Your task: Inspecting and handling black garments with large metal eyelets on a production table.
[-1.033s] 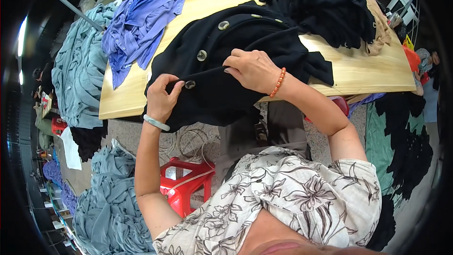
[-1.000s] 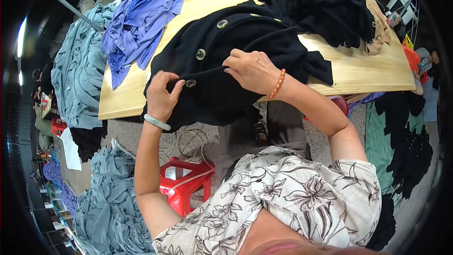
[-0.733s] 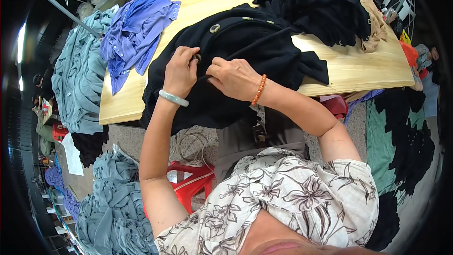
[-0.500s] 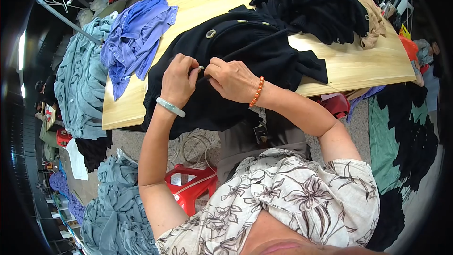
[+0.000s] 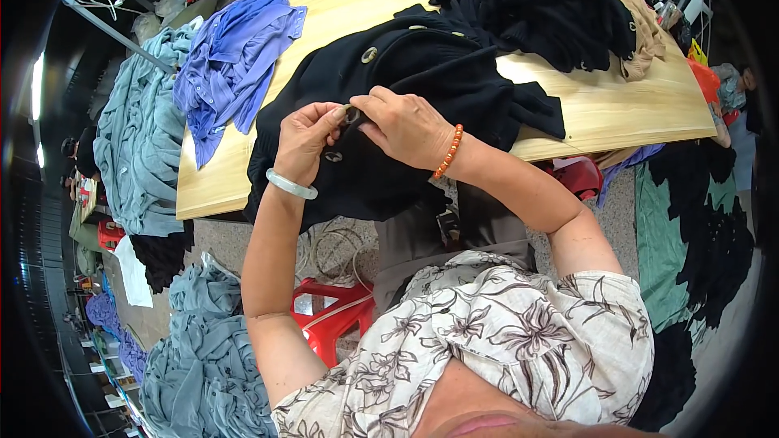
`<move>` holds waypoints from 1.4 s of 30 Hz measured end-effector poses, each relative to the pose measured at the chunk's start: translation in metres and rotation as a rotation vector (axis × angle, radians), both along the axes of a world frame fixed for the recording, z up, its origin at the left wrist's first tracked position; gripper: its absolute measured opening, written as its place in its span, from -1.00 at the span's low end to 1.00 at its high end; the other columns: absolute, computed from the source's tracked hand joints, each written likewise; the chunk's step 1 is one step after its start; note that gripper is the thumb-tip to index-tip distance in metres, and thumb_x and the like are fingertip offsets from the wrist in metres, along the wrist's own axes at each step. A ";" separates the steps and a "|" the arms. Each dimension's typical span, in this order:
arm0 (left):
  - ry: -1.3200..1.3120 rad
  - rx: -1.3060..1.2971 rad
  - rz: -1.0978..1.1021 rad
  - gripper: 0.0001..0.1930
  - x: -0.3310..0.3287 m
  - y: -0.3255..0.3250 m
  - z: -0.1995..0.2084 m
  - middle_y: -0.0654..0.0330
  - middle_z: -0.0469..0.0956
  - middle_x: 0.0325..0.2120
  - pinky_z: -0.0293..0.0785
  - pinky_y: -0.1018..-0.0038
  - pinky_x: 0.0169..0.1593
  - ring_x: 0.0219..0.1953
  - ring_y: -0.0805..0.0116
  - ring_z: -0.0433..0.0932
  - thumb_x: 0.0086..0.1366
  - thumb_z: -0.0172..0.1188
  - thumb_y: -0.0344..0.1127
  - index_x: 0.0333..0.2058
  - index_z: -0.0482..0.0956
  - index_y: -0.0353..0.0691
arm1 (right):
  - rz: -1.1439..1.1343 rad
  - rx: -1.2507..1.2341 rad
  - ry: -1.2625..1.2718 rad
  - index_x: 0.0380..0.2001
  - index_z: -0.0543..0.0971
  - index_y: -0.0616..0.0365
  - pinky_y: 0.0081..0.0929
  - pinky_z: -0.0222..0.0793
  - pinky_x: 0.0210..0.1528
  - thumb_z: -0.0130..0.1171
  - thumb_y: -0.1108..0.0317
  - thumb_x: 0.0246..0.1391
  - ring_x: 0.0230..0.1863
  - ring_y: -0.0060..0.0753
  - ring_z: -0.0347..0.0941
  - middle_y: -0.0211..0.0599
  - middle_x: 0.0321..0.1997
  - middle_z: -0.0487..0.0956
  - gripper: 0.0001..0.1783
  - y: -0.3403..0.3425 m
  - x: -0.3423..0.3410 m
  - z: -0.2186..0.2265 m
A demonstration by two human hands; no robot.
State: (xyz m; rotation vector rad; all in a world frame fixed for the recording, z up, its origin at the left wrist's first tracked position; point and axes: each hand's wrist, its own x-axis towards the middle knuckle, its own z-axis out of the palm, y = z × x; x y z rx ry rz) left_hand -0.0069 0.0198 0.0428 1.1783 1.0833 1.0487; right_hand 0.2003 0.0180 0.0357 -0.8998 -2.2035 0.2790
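A black knitted cardigan [image 5: 462,105] lies in folds across the near side of the table, its lower part hanging over the edge. My left hand [image 5: 307,142], with a pale bangle at the wrist, pinches a round button [image 5: 352,115] between thumb and forefinger. From the other side my right hand [image 5: 406,130], wearing an orange bead bracelet, closes its fingertips on the same button and the cloth there. Those fingertips partly hide the button. Another button [image 5: 370,54] shows on the fabric beyond my hands, and a lower button [image 5: 333,156] sits just below them.
More black knitwear [image 5: 544,16] is heaped at the far right of the wooden table [image 5: 600,105], beside a beige garment [image 5: 645,32]. Purple garments [image 5: 235,65] lie at the left, with grey-green clothes [image 5: 142,130] beyond. A red stool [image 5: 329,332] stands below.
My fingers have shifted on the cloth, and the button between them is turned more into view. The right hand has moved slightly right. A lower button now shows beneath my left hand.
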 end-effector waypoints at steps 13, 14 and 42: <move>0.092 0.027 -0.076 -0.84 0.004 0.005 -0.005 0.38 0.55 -0.46 0.30 0.70 -0.39 -0.49 0.66 0.39 0.35 0.22 -0.32 -0.27 0.62 -0.31 | 0.039 0.174 -0.011 -0.11 0.46 0.27 -0.34 0.53 -0.34 0.28 0.38 -0.04 -0.37 -0.10 0.55 -0.14 -0.32 0.46 -0.60 0.007 -0.002 -0.008; 0.046 0.033 -0.053 -0.84 0.007 0.003 -0.004 0.39 0.54 -0.50 0.31 0.70 -0.40 -0.50 0.67 0.39 0.33 0.22 -0.34 -0.27 0.65 -0.33 | 0.050 0.186 -0.012 -0.14 0.46 0.26 -0.34 0.53 -0.34 0.27 0.38 -0.06 -0.37 -0.10 0.55 -0.14 -0.32 0.46 -0.61 0.008 0.000 -0.009; 0.572 0.765 0.121 -0.87 0.019 -0.014 -0.022 0.11 0.51 -0.46 0.36 0.49 -0.41 -0.48 0.33 0.49 0.17 0.16 -0.58 -0.29 0.60 -0.31 | 0.356 -0.084 0.170 -0.24 0.55 0.34 -0.46 0.41 -0.37 0.07 0.77 -0.08 -0.42 -0.17 0.52 -0.14 -0.35 0.51 -0.72 0.019 0.015 -0.006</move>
